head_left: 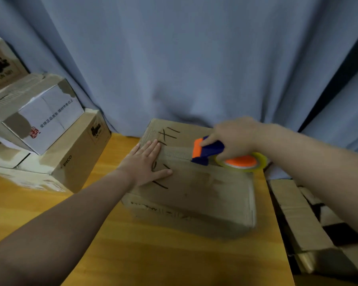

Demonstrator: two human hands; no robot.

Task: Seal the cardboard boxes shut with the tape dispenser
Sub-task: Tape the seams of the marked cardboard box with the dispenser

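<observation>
A brown cardboard box [203, 188] with black marker strokes lies on the wooden table, flaps down. My left hand [146, 162] presses flat on its left top, fingers straight. My right hand [236, 137] grips a blue and orange tape dispenser [209, 151] with a roll of clear yellowish tape [242, 162]; its orange blade end sits on the centre seam. A strip of tape [176, 152] runs along the seam from the dispenser toward my left hand.
Stacked cardboard boxes [70, 157] and a white-sided box [43, 118] stand at the left of the wooden table [153, 254]. More cardboard boxes [310, 223] lie beside the table's right edge. A blue-grey curtain [184, 58] hangs right behind.
</observation>
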